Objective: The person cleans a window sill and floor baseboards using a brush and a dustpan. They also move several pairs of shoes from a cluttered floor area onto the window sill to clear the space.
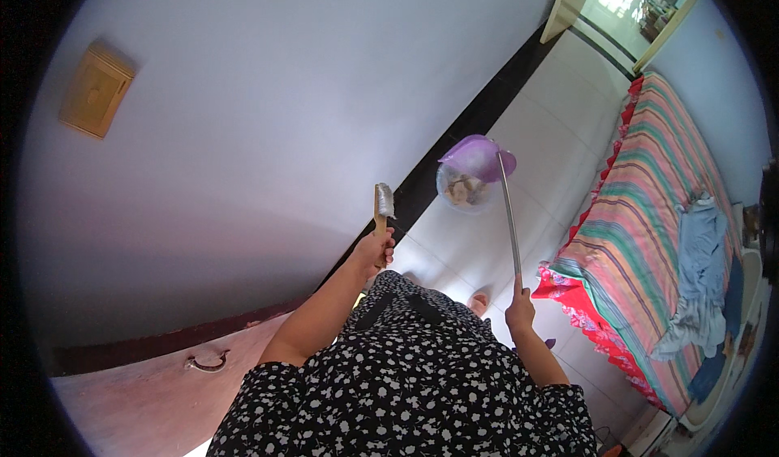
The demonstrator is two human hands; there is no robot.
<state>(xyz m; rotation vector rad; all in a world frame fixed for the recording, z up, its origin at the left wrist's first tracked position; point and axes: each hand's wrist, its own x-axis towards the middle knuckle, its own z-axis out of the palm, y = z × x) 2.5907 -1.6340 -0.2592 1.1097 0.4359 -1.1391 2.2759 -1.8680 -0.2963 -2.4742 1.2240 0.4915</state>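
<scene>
My left hand (380, 247) is closed round the handle of a brush (383, 201) with pale bristles, held up in front of the wall. My right hand (520, 311) grips the long metal pole of a purple dustpan (473, 158). The dustpan's scoop is tilted over a clear waste bin (463, 207) on the floor and covers part of its mouth. Crumpled light-brown rubbish shows inside the bin. Whether anything lies in the scoop is hard to tell.
On the left stands a pale wall (243, 116) with a yellow box (97, 90) on it. A bed (633, 213) with a striped cover and red frill runs along the right, with blue clothes (699, 270) on it. A doorway (625, 10) opens at the far end.
</scene>
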